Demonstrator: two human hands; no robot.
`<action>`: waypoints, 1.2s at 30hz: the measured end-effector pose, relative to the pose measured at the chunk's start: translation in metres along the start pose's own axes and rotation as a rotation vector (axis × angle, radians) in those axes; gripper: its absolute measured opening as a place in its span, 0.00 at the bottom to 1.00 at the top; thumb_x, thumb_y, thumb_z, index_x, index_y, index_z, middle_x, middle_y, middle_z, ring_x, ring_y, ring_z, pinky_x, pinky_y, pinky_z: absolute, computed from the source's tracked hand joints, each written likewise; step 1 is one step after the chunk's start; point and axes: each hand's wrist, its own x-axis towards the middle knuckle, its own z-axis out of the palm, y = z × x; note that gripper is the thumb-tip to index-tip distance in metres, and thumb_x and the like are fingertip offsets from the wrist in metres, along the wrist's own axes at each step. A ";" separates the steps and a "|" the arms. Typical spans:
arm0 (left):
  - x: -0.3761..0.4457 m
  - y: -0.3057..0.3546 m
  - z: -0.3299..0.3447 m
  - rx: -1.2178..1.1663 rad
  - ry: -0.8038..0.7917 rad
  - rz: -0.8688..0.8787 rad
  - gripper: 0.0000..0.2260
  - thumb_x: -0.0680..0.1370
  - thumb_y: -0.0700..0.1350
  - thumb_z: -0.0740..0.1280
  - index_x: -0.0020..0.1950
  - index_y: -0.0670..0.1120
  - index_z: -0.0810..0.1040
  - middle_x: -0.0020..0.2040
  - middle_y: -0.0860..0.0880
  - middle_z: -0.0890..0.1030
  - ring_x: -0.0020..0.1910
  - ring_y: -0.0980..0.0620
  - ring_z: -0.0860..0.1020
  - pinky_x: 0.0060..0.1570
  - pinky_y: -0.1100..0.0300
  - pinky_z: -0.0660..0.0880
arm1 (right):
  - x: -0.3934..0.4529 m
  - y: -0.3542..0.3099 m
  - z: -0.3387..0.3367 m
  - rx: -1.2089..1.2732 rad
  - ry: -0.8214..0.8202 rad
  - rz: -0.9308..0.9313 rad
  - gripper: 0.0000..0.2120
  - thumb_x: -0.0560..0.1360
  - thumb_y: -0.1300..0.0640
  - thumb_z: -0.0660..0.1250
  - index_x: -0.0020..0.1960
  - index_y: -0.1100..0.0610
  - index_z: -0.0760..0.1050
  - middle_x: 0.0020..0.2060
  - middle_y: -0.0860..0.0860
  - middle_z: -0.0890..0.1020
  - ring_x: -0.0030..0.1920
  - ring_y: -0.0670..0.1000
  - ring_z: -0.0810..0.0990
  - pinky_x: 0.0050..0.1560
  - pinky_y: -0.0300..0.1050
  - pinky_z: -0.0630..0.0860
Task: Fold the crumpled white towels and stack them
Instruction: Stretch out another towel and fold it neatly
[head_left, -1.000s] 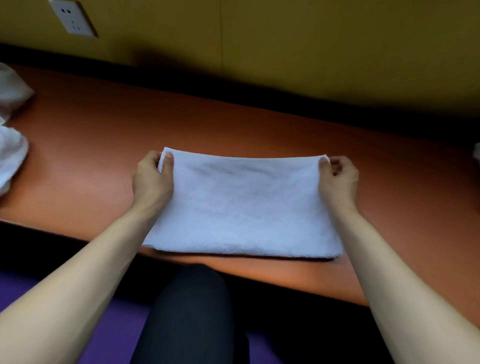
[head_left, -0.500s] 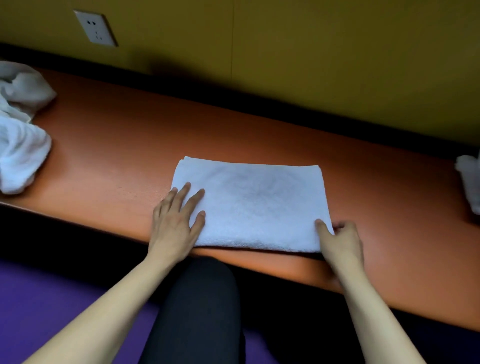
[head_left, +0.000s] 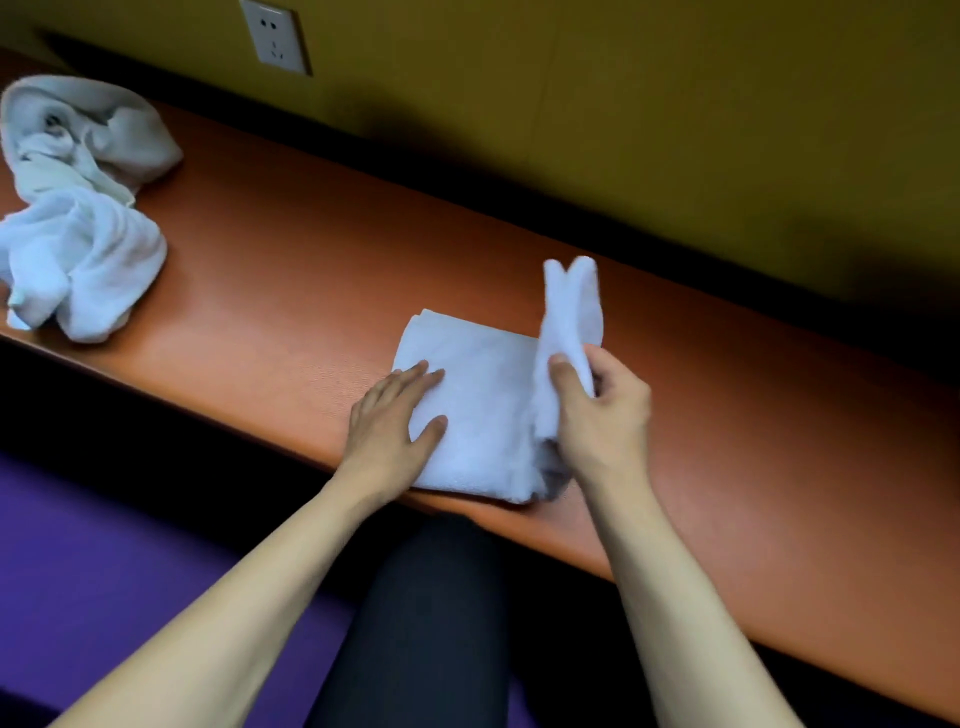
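Observation:
A folded white towel (head_left: 483, 400) lies near the front edge of the orange table (head_left: 291, 270). My left hand (head_left: 397, 421) rests flat on its left part, fingers spread. My right hand (head_left: 602, 415) grips the towel's right end and holds it raised upright above the rest. At the table's far left lie two crumpled white towels: one in front (head_left: 88, 265), one behind it (head_left: 98, 124).
A yellow wall with a white socket (head_left: 275, 36) rises behind the table. Bare orange surface stretches between the crumpled towels and the folded one, and to the right of it. My dark-clad knee (head_left: 431, 613) is below the table's front edge, above a purple floor.
My right hand has lifted the towel's right end up and leftward. My left hand stays pressed on the left part. The view has shifted, bringing the crumpled towels further into sight.

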 end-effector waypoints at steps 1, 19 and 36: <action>0.001 -0.001 -0.005 -0.180 0.027 -0.040 0.21 0.81 0.49 0.64 0.75 0.57 0.70 0.77 0.57 0.67 0.77 0.53 0.63 0.77 0.52 0.57 | -0.004 -0.007 0.014 -0.008 -0.028 -0.013 0.06 0.78 0.59 0.66 0.44 0.53 0.79 0.28 0.43 0.76 0.28 0.39 0.73 0.29 0.30 0.65; -0.015 0.015 -0.044 -0.135 -0.018 -0.414 0.25 0.78 0.58 0.66 0.70 0.46 0.73 0.63 0.46 0.77 0.65 0.44 0.73 0.67 0.47 0.69 | -0.021 0.037 0.041 -0.418 0.028 0.014 0.16 0.76 0.48 0.66 0.63 0.50 0.72 0.53 0.50 0.75 0.56 0.54 0.75 0.59 0.53 0.73; -0.007 0.090 -0.010 -0.596 -0.170 -0.704 0.18 0.76 0.51 0.68 0.62 0.44 0.76 0.51 0.43 0.84 0.44 0.41 0.84 0.38 0.55 0.77 | -0.012 0.067 -0.045 0.171 -0.150 0.458 0.12 0.75 0.56 0.71 0.57 0.51 0.79 0.49 0.49 0.85 0.49 0.53 0.85 0.51 0.53 0.83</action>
